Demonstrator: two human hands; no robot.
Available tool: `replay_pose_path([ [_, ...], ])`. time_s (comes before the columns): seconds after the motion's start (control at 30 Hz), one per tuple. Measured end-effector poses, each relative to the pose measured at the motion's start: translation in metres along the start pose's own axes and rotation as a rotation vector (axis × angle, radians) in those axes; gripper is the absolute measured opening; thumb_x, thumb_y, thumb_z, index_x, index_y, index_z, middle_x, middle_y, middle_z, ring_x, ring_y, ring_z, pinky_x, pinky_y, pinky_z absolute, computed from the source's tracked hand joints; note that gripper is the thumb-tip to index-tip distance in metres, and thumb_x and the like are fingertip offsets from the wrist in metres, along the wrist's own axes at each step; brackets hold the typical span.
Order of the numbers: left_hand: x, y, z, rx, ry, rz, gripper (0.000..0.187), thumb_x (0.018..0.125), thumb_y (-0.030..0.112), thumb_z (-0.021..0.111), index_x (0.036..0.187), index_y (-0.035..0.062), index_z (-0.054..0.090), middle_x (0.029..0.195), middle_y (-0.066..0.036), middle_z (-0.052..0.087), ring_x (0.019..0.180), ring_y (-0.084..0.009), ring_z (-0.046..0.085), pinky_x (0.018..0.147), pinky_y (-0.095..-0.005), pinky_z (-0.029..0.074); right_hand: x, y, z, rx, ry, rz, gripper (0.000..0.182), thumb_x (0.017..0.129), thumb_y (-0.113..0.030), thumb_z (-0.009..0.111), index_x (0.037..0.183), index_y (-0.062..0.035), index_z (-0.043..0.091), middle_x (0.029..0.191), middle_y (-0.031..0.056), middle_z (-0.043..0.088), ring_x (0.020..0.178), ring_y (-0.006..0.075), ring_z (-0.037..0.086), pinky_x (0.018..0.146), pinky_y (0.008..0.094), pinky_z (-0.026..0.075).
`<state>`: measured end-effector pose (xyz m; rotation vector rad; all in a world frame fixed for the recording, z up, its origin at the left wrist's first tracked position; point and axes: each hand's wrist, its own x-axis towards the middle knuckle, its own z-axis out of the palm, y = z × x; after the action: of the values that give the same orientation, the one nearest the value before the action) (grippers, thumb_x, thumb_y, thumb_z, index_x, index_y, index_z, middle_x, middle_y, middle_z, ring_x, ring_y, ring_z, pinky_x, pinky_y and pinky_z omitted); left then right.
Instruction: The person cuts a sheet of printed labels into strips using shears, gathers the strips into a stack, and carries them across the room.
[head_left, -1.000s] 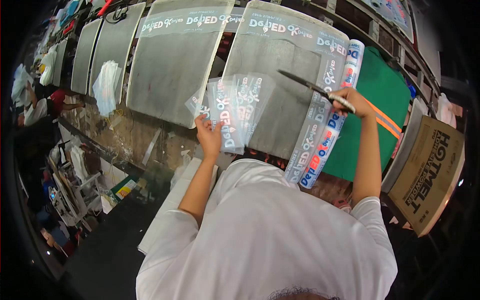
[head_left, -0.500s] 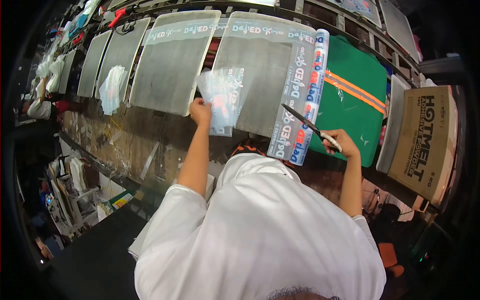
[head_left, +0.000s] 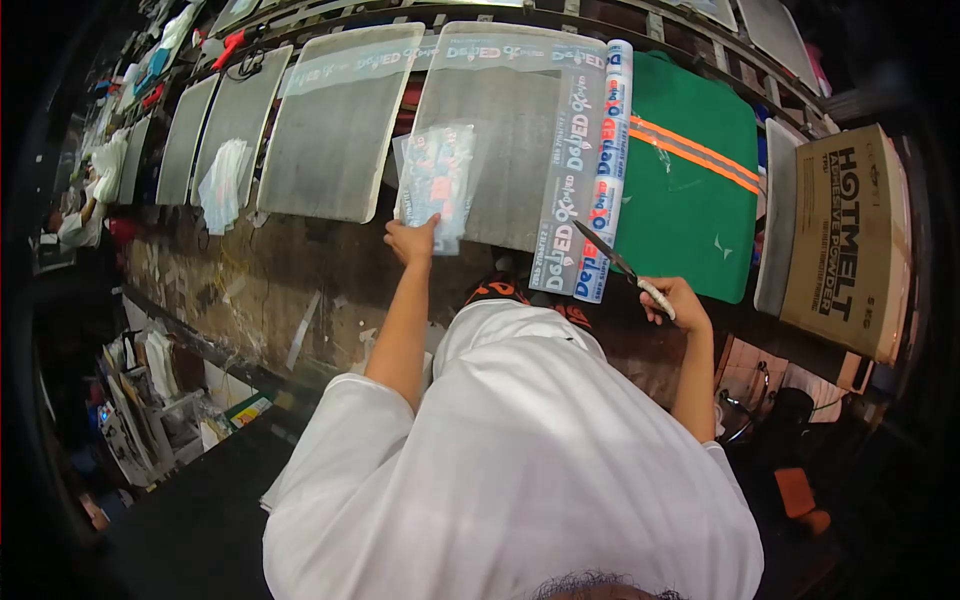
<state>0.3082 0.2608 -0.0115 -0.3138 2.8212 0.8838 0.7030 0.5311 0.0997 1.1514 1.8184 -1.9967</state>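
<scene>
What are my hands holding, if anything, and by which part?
Left hand: translucent printed plastic sheets, by their near edge. Right hand: dark-bladed scissors, by the whitish handle.

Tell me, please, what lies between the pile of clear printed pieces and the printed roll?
In the head view, gray board lies nearest the pile, then flat printed film beside the roll.

Clear film pieces, pale print, overlapping, fanned ahead of my left hand's pinch. Scissors, dark-bladed, pale-wrapped handle in my right hand, tips angled forward-left.
</scene>
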Motion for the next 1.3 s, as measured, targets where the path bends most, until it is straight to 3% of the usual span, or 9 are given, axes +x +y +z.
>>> replay_pose_path([
  [0.1, 0.011, 0.001, 0.007, -0.199, -0.086, -0.063, 0.085, 0.055, 0.037, 0.094, 0.118, -0.0034, 0.052, 0.114, -0.023, 0.06, 0.106, -0.0355, 0.06, 0.091, -0.0416, 0.048, 0.0, -0.002, 0.007, 0.003, 0.004, -0.008, 0.036, 0.087, -0.014, 0.073, 0.118, 0.0031, 0.066, 0.067, 0.0015, 0.059, 0.052, 0.0086, 0.056, 0.042, 0.0219, 0.042],
  [0.37, 0.037, 0.046, 0.032, 0.167, -0.223, 0.065, 0.064, 0.053, 0.037, 0.094, 0.094, -0.0064, 0.069, 0.109, -0.026, 0.067, 0.098, -0.0372, 0.068, 0.084, -0.0435, 0.054, 0.015, -0.035, 0.038, -0.023, 0.052, -0.084, 0.033, 0.088, -0.015, 0.072, 0.114, 0.0036, 0.067, 0.067, 0.0009, 0.059, 0.053, 0.0084, 0.056, 0.043, 0.0218, 0.042],
  [0.67, 0.046, 0.06, 0.03, -0.032, -0.42, 0.284, 0.038, 0.058, 0.011, 0.086, 0.09, -0.0023, 0.071, 0.095, -0.024, 0.071, 0.092, -0.0395, 0.069, 0.08, -0.0441, 0.055, 0.065, -0.065, 0.117, 0.094, 0.165, -0.104, 0.033, 0.088, -0.015, 0.073, 0.115, 0.0027, 0.067, 0.066, 0.0003, 0.058, 0.052, 0.0074, 0.054, 0.042, 0.021, 0.041],
  [0.77, 0.059, 0.054, 0.034, -0.039, -0.788, 0.336, 0.041, 0.061, 0.012, 0.084, 0.095, -0.0047, 0.068, 0.098, -0.026, 0.069, 0.095, -0.0388, 0.068, 0.082, -0.0437, 0.054, 0.081, -0.088, 0.157, 0.057, 0.246, -0.041, 0.033, 0.088, -0.015, 0.072, 0.116, 0.0028, 0.067, 0.065, -0.0003, 0.058, 0.051, 0.0069, 0.053, 0.043, 0.0213, 0.04],
  [0.87, 0.038, 0.074, 0.026, 0.149, -0.795, 0.322, 0.052, 0.063, 0.02, 0.086, 0.103, -0.0048, 0.062, 0.11, -0.022, 0.065, 0.104, -0.0369, 0.064, 0.086, -0.0424, 0.053, 0.095, -0.107, 0.195, 0.118, 0.324, -0.182, 0.036, 0.089, -0.017, 0.072, 0.119, 0.0022, 0.065, 0.065, -0.0009, 0.057, 0.051, 0.0066, 0.053, 0.045, 0.0218, 0.04],
  [0.93, 0.008, 0.085, 0.019, 0.248, -0.446, 0.337, 0.063, 0.065, 0.029, 0.086, 0.11, -0.0012, 0.054, 0.119, -0.016, 0.056, 0.113, -0.0336, 0.056, 0.09, -0.0432, 0.049, 0.097, -0.118, 0.219, 0.245, 0.427, -0.176, 0.041, 0.089, -0.021, 0.073, 0.122, 0.0011, 0.064, 0.069, -0.0002, 0.058, 0.054, 0.0072, 0.055, 0.046, 0.0219, 0.042],
  [1.03, -0.011, 0.09, 0.032, 0.329, -0.382, 0.362, 0.066, 0.067, 0.033, 0.085, 0.113, 0.003, 0.049, 0.121, -0.012, 0.049, 0.115, -0.031, 0.05, 0.093, -0.0437, 0.044, 0.091, -0.118, 0.244, 0.303, 0.596, -0.169, 0.043, 0.089, -0.025, 0.073, 0.122, 0.0012, 0.064, 0.072, 0.0002, 0.059, 0.057, 0.0076, 0.056, 0.046, 0.0221, 0.042],
  [1.27, -0.01, 0.091, 0.052, 0.233, -0.364, 0.488, 0.063, 0.069, 0.024, 0.082, 0.117, 0.0013, 0.047, 0.117, -0.02, 0.057, 0.116, -0.0333, 0.054, 0.093, -0.0469, 0.045, 0.067, -0.075, 0.252, 0.41, 0.716, -0.122, 0.042, 0.09, -0.027, 0.072, 0.119, 0.0021, 0.065, 0.075, 0.0014, 0.06, 0.058, 0.0085, 0.056, 0.047, 0.0224, 0.042],
  [1.3, -0.009, 0.094, 0.048, 0.12, -0.519, 0.395, 0.056, 0.072, 0.022, 0.079, 0.115, -0.0006, 0.05, 0.114, -0.022, 0.061, 0.113, -0.0364, 0.057, 0.093, -0.0474, 0.046, 0.063, -0.072, 0.251, 0.401, 0.741, -0.087, 0.041, 0.09, -0.026, 0.072, 0.118, 0.0022, 0.065, 0.076, 0.0016, 0.061, 0.058, 0.0086, 0.056, 0.047, 0.0226, 0.042],
])
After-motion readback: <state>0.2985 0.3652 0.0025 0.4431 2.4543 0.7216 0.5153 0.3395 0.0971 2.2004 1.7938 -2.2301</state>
